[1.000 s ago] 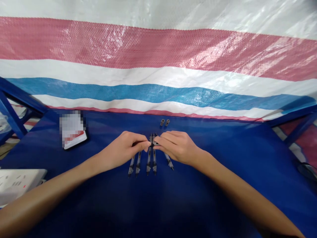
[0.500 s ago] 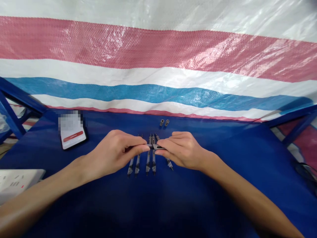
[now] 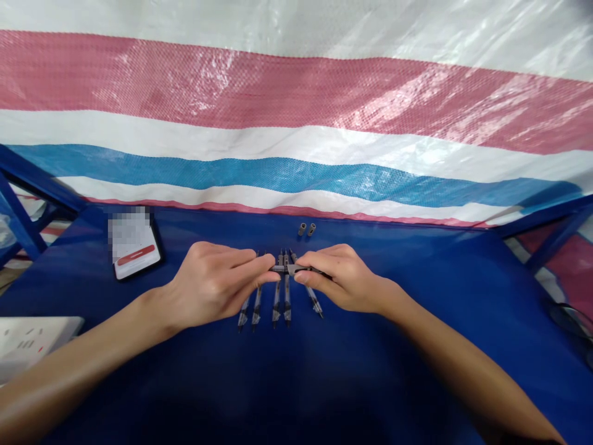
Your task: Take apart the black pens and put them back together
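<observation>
Between my two hands a dark pen (image 3: 291, 269) with a grey section lies level, pinched from both sides. My left hand (image 3: 217, 281) has thumb and fingertips closed on its left end. My right hand (image 3: 345, 278) grips the grey section at the right, and a dark tip sticks out past the fingers. Below the hands several clear-barrelled pens (image 3: 288, 303) lie side by side on the table, partly covered by the fingers. One slanted pen (image 3: 316, 303) lies apart at the right. Two short grey pen sleeves (image 3: 307, 230) rest behind the hands.
A phone (image 3: 135, 244) with a lit screen lies at the left of the blue table (image 3: 287, 383). A white power strip (image 3: 39, 343) is at the left edge, near my left forearm. A striped plastic sheet (image 3: 296, 93) hangs behind the table.
My right fingers have shifted on the pen, so more of its grey section and its dark right end show. Both hands stay in nearly the same place.
</observation>
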Tool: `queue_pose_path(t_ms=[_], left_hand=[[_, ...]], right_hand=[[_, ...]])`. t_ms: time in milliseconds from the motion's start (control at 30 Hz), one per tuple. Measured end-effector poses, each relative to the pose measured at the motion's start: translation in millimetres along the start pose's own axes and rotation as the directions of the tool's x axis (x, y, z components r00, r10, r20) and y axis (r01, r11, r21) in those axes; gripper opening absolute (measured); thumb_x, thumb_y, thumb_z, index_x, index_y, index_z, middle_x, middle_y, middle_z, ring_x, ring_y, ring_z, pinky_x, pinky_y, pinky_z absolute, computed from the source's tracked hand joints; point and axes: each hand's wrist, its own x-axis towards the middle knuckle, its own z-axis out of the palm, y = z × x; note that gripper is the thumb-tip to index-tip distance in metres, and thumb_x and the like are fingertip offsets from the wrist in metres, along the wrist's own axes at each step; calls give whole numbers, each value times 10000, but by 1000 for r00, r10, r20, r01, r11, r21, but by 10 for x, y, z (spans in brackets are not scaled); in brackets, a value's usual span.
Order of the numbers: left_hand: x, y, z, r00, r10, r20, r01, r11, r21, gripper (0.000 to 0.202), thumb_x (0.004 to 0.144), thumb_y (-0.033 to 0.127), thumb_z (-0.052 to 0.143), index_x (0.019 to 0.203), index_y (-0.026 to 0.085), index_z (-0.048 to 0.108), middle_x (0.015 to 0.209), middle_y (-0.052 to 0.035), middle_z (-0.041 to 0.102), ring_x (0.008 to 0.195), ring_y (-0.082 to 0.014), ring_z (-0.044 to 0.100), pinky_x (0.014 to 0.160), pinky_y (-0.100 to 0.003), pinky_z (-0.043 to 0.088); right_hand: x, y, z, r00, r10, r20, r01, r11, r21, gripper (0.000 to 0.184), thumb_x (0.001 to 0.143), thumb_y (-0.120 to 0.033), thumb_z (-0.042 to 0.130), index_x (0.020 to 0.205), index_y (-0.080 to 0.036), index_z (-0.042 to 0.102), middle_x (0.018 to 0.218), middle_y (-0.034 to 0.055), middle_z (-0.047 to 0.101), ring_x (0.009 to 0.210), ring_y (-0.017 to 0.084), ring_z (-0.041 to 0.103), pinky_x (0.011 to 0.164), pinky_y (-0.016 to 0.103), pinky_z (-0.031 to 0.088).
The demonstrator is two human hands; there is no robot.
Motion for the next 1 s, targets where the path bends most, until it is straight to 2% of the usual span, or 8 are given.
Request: queue_pose_path(t_ms=[233,400,533,633,700,767,867,1000], left_hand=[[2,-29,-15,981,188,-54,-171,959,225,148,887,253,592,957,123,585,592,35,596,453,-75,500,434,-227,357],[0,-40,-41,962,265,-68,-237,931,279,149,869,257,615,946,130,603,606,31,602,472,-78,505,452,-230,377],[1,-50,-55,956,284,-79,-251,926,282,130,859,241,623,937,138,609,611,31,609,480,-81,512,465,-228,376],[-6,-68,-31,979,195,-56,-179,961,212,105,885,242,578,921,151,613,601,33,604,473,-81,505,475,-227,360],[-2,-82,4,998,42,39,-46,995,90,155,920,269,513,887,162,620,600,30,596,483,-83,512,484,-224,347],[15,-93,46,970,-118,213,130,991,-40,247,950,308,443,857,172,626,608,26,589,509,-88,527,501,-219,338],[58,-107,109,846,-261,465,372,914,-164,294,955,340,396,857,179,622,619,30,568,543,-93,515,527,-213,322],[103,-126,149,680,-248,690,631,676,-380,336,940,392,393,789,161,585,595,45,472,542,-85,421,520,-196,305]], right_hand=[[24,-35,-30,991,120,53,-129,968,214,308,962,-298,463,684,-165,462,569,-73,318,484,43,299,494,186,263],[19,-49,-32,960,245,134,-278,874,399,341,951,-343,472,666,-158,494,574,-64,356,514,45,323,489,180,268],[7,-20,21,906,346,244,-419,650,634,340,946,-370,475,688,-156,530,523,-76,344,466,50,286,450,191,249],[26,-1,58,865,361,348,-491,466,736,356,945,-409,458,694,-162,512,485,-104,243,417,52,192,405,200,199],[48,-5,72,857,394,333,-506,519,689,361,943,-420,453,706,-156,524,487,-100,266,415,53,215,412,200,219],[67,-18,86,869,443,222,-488,688,537,369,944,-413,449,712,-147,556,526,-69,380,457,59,326,463,203,283],[74,-20,129,909,414,49,-414,885,213,334,951,-364,450,753,-144,604,642,-24,547,574,76,476,566,214,347],[37,19,206,969,227,-99,-234,970,-65,245,941,-319,486,889,-129,632,751,21,643,652,105,565,620,228,396]])
